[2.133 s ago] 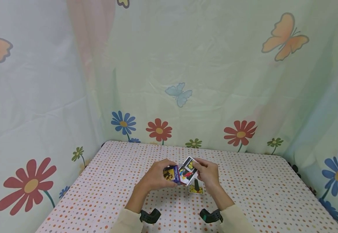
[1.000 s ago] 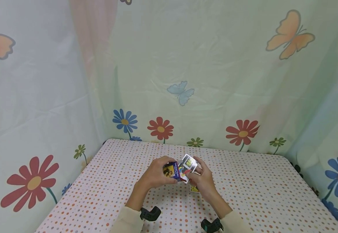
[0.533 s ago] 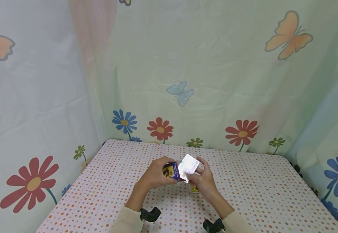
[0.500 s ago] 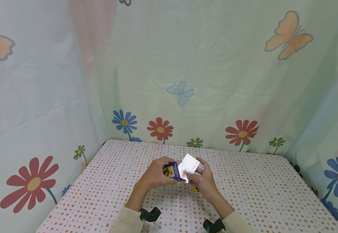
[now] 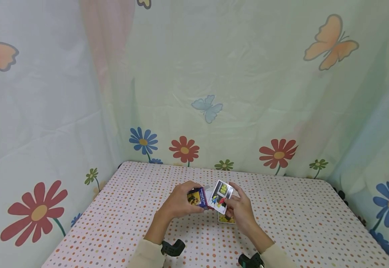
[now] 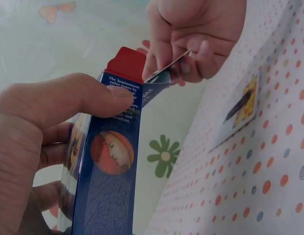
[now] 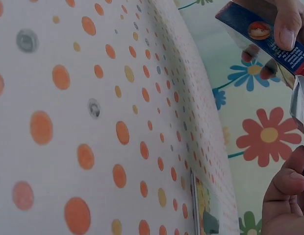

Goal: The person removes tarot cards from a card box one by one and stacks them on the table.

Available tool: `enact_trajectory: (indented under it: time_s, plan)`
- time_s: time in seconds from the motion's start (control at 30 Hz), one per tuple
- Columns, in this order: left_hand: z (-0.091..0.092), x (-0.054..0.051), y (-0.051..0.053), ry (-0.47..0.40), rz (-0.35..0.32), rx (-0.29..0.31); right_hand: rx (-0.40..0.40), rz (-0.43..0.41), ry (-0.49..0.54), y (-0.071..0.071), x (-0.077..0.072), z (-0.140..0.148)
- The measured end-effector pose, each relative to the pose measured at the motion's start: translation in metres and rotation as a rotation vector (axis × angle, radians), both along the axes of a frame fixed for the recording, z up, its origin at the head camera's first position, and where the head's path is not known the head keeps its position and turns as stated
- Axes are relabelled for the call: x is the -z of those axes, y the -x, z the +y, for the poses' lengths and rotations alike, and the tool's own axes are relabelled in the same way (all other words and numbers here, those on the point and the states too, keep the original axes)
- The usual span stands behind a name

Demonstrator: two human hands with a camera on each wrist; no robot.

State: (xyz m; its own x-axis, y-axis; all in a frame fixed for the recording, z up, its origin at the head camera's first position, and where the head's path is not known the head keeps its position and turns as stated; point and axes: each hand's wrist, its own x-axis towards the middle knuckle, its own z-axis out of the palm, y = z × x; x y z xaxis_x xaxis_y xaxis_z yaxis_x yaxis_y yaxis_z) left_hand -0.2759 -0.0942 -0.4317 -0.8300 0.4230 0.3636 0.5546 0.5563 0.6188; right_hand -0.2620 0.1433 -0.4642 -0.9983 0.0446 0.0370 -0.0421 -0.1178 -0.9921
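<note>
My left hand (image 5: 178, 201) grips a small blue card box (image 5: 198, 198) with a yellow picture on its face. In the left wrist view, the box's red end flap (image 6: 126, 63) stands up and its thumb-side edge carries a round face print. Between thumb and fingers, my right hand (image 5: 243, 213) pinches a white-bordered picture card (image 5: 221, 197) just right of the box's open end. Seen edge-on in the left wrist view, the card tilts by the opening; whether its end touches the box I cannot tell. Below lies a yellow-and-black picture card (image 5: 227, 219), partly covered by the right hand.
A dotted cloth covers the table (image 5: 141, 208). Behind it hangs a pale curtain (image 5: 248, 93) printed with flowers and butterflies. Black wrist cameras sit on both wrists, the left camera (image 5: 173, 248) low in the head view.
The right hand has drawn its card slightly right, away from the box mouth. Glare has left the card, so its picture shows again. The left hand and box stay almost still.
</note>
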Motion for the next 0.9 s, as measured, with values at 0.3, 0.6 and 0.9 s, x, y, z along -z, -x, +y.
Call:
enact_trajectory:
  time_s: [0.3,0.6,0.9]
  plan:
    - [0.0,0.001,0.001,-0.002,-0.01,-0.011,0.012,-0.03,0.008,0.003,0.003,0.011]
    - [0.0,0.001,0.001,0.006,-0.026,-0.027,0.084,-0.079,-0.118,0.007,0.009,0.021]
    - [-0.001,0.001,0.0,0.015,-0.03,-0.037,0.164,-0.137,-0.308,0.012,0.015,0.025]
